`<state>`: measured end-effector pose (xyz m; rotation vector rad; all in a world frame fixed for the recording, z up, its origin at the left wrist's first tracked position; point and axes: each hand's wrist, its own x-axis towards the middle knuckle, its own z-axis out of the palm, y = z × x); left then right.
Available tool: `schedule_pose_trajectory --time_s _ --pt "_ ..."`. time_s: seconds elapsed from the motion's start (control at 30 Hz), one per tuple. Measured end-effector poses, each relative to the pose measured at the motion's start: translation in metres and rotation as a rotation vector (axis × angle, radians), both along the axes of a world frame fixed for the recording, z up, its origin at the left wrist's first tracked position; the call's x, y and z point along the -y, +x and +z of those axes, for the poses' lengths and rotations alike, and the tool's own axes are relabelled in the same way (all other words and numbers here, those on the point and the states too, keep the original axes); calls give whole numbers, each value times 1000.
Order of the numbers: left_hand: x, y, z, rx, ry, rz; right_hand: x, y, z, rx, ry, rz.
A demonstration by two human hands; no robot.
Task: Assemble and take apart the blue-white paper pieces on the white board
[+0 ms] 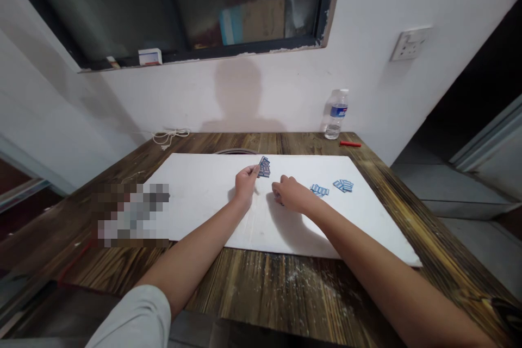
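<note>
My left hand (pixel 245 184) pinches a small fan of dark-edged cards (pixel 265 167) above the white board (pixel 204 190). To its right, my right hand (pixel 294 194) hovers low over the board with curled fingers. Whether anything sits between those fingers is hidden from me. Just beyond the right wrist lies a loose group of small blue-and-white cards (pixel 320 190), partly overlapping. A second such group (pixel 343 185) is spread a little farther right on the board.
The board rests on a dark wooden table (pixel 261 277). Along the back are a water bottle (pixel 337 114), a red stick-like object (pixel 350 144) and a white cable (pixel 169 134). A blurred-out patch (pixel 134 215) covers the left side. A wall with a window stands behind.
</note>
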<state>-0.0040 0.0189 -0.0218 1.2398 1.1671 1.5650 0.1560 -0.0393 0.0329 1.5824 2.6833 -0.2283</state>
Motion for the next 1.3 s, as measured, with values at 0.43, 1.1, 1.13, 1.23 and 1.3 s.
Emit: schedule_pose_trajectory --time_s 0.43,1.1,1.13,1.23,1.3 --pt "2 0 2 -18 -17 1 -13 26 15 -110 20 -244" --pt "23 13 19 -192 -67 -349 -35 31 9 -845 -21 -86" --pt "24 13 19 -229 -82 -368 -34 34 13 -767 -16 -24" --pt "27 14 20 -341 -120 -386 -33 38 19 -657 -27 81" --pt "27 14 21 -351 -120 -362 -34 37 14 -710 0 29"
